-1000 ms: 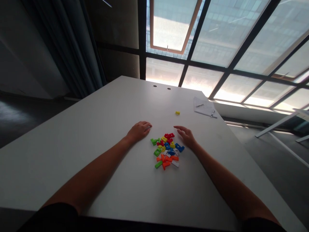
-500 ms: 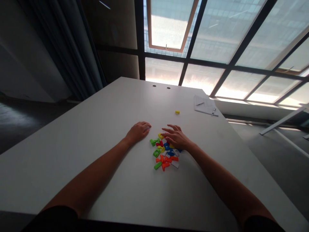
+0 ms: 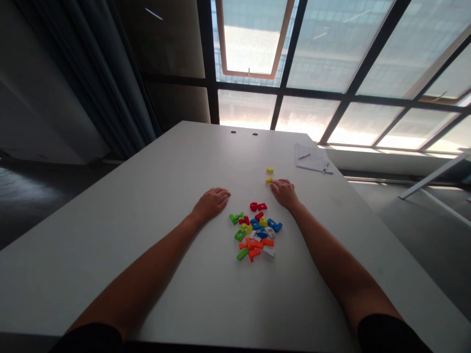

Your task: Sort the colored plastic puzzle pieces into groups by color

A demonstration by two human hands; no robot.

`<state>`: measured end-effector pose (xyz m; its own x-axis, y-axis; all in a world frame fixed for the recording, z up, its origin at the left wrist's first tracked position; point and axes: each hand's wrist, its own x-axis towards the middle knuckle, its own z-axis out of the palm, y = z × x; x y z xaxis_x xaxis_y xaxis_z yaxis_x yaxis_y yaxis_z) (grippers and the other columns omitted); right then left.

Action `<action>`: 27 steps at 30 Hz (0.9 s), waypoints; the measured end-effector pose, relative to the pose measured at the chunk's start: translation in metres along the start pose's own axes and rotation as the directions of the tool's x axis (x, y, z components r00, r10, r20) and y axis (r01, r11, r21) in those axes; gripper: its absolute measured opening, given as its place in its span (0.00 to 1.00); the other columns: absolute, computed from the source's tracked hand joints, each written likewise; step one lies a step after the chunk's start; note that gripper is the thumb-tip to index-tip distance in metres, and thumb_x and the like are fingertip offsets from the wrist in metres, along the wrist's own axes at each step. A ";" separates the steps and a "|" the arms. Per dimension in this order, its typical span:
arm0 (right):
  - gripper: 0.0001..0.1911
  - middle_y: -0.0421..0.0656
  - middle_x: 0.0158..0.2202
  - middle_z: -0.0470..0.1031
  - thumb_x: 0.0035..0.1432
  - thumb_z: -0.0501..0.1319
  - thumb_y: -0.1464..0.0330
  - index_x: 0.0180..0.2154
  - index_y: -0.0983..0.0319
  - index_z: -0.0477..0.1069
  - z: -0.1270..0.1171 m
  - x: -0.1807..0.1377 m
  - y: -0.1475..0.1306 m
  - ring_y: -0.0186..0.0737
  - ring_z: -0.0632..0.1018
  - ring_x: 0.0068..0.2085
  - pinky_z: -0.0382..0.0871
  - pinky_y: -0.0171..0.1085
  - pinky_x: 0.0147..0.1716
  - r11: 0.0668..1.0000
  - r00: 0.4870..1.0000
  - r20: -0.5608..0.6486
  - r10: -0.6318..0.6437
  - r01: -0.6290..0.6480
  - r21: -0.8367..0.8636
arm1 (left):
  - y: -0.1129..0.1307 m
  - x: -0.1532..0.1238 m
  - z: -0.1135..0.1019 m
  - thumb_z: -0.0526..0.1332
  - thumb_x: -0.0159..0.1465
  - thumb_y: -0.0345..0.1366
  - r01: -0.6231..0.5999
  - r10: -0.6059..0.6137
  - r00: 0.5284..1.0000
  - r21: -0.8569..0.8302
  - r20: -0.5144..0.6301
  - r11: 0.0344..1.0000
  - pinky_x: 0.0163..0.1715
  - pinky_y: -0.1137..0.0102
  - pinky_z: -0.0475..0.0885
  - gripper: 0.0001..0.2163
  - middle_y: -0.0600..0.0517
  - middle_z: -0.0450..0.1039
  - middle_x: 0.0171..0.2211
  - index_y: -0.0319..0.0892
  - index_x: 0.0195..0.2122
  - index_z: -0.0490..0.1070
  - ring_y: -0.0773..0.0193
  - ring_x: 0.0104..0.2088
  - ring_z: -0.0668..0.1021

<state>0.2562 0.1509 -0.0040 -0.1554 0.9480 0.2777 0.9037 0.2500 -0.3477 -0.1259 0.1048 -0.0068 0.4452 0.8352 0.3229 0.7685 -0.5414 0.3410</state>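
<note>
My right hand (image 3: 283, 191) is on the far side of the pile, its fingertips closed on a small yellow block (image 3: 268, 181). A second yellow block (image 3: 270, 171) lies just beyond it. My left hand (image 3: 212, 202) rests on the table left of the pile, fingers lying forward, holding nothing that I can see. Between my forearms is a loose pile of small plastic blocks: green (image 3: 240, 235), blue (image 3: 255, 224), orange (image 3: 257, 244), white (image 3: 269, 252), and several red ones (image 3: 261, 206) at its far edge.
The white table (image 3: 165, 186) stretches to the windows. On its far right lie papers (image 3: 311, 159) with pens on them. Two round holes (image 3: 233, 132) are set near the far edge. A dark curtain (image 3: 91, 83) hangs at the left.
My right hand has moved from over the pile, away and to the right, with a yellow block from it now beside the other yellow one. My left hand has stayed put.
</note>
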 end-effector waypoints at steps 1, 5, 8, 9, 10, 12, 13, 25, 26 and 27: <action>0.23 0.53 0.69 0.85 0.83 0.57 0.63 0.67 0.59 0.85 0.001 -0.002 0.003 0.64 0.78 0.71 0.70 0.61 0.73 0.999 0.999 -0.037 0.035 -0.035 0.000 | 0.000 0.000 0.000 0.59 0.78 0.40 0.000 0.000 1.000 -0.003 -0.002 1.000 0.70 0.47 0.80 0.16 0.43 0.87 0.62 0.47 0.58 0.86 0.46 0.62 0.85; 0.25 0.56 0.70 0.83 0.76 0.60 0.66 0.68 0.61 0.82 0.006 -0.004 0.002 0.65 0.78 0.68 0.72 0.61 0.71 0.998 0.988 -0.142 0.055 -0.055 0.003 | -0.002 0.001 0.002 0.60 0.78 0.41 0.007 -0.007 1.000 -0.007 -0.004 1.000 0.70 0.48 0.80 0.16 0.44 0.87 0.62 0.48 0.58 0.86 0.47 0.62 0.85; 0.29 0.57 0.73 0.79 0.74 0.59 0.68 0.71 0.62 0.79 0.005 -0.002 0.002 0.67 0.76 0.70 0.71 0.63 0.72 0.992 0.968 -0.215 0.126 -0.127 0.009 | -0.003 0.001 0.004 0.60 0.78 0.41 0.010 -0.010 1.000 -0.001 -0.005 1.000 0.70 0.48 0.81 0.17 0.43 0.87 0.63 0.48 0.59 0.86 0.46 0.62 0.85; 0.30 0.58 0.75 0.77 0.74 0.58 0.68 0.73 0.62 0.77 0.004 -0.001 0.003 0.68 0.75 0.71 0.70 0.64 0.72 0.986 0.960 -0.228 0.162 -0.165 0.007 | -0.003 0.001 0.004 0.60 0.78 0.40 0.009 -0.009 1.000 0.001 -0.006 1.000 0.70 0.48 0.80 0.17 0.43 0.87 0.63 0.48 0.59 0.86 0.46 0.62 0.85; 0.32 0.59 0.77 0.75 0.74 0.58 0.68 0.75 0.63 0.75 0.002 0.000 0.004 0.68 0.74 0.72 0.69 0.65 0.72 0.981 0.955 -0.230 0.189 -0.195 -0.002 | -0.003 0.002 0.005 0.60 0.77 0.40 0.008 -0.008 1.000 0.005 -0.008 1.000 0.70 0.48 0.80 0.17 0.43 0.87 0.63 0.48 0.59 0.86 0.46 0.62 0.85; 0.33 0.59 0.80 0.71 0.76 0.57 0.67 0.78 0.63 0.72 -0.001 0.004 0.006 0.69 0.71 0.75 0.68 0.66 0.73 0.979 0.962 -0.200 0.186 -0.198 -0.045 | -0.002 0.002 0.006 0.60 0.77 0.39 0.009 -0.009 1.000 0.018 -0.010 1.000 0.69 0.48 0.80 0.17 0.42 0.86 0.63 0.47 0.59 0.86 0.46 0.62 0.85; 0.33 0.59 0.80 0.70 0.77 0.57 0.66 0.78 0.63 0.71 -0.001 0.006 0.007 0.69 0.70 0.76 0.67 0.66 0.74 0.982 0.972 -0.174 0.160 -0.174 -0.072 | -0.002 0.002 0.006 0.60 0.77 0.39 0.011 -0.010 1.000 0.026 -0.011 1.000 0.69 0.49 0.80 0.17 0.42 0.86 0.63 0.47 0.59 0.86 0.46 0.62 0.85; 0.25 0.60 0.71 0.78 0.74 0.61 0.68 0.69 0.61 0.79 0.007 0.038 0.017 0.67 0.78 0.66 0.75 0.61 0.67 0.983 0.992 -0.087 0.088 -0.100 -0.153 | 0.003 0.002 0.004 0.61 0.76 0.38 0.027 -0.027 0.999 0.029 -0.023 0.999 0.66 0.46 0.81 0.16 0.41 0.87 0.60 0.48 0.57 0.86 0.44 0.59 0.85; 0.24 0.60 0.70 0.79 0.74 0.61 0.69 0.67 0.61 0.80 0.006 0.042 0.018 0.65 0.79 0.65 0.75 0.59 0.66 0.982 0.991 -0.092 0.094 -0.108 -0.157 | 0.003 0.002 0.004 0.61 0.75 0.38 0.027 -0.026 0.999 0.026 -0.026 0.999 0.66 0.46 0.81 0.15 0.41 0.87 0.60 0.48 0.57 0.86 0.44 0.59 0.85; 0.24 0.60 0.68 0.80 0.74 0.61 0.70 0.66 0.61 0.81 0.006 0.046 0.019 0.64 0.79 0.64 0.76 0.58 0.65 0.981 0.990 -0.098 0.105 -0.119 -0.156 | 0.003 0.002 0.004 0.61 0.75 0.38 0.027 -0.027 0.999 0.024 -0.028 0.999 0.66 0.46 0.81 0.15 0.42 0.87 0.60 0.48 0.57 0.86 0.44 0.59 0.85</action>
<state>0.2638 0.2009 -0.0030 -0.0202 0.9450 0.3265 0.9669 0.1015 -0.2340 -0.1213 0.1050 -0.0091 0.4118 0.8463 0.3379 0.7911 -0.5161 0.3285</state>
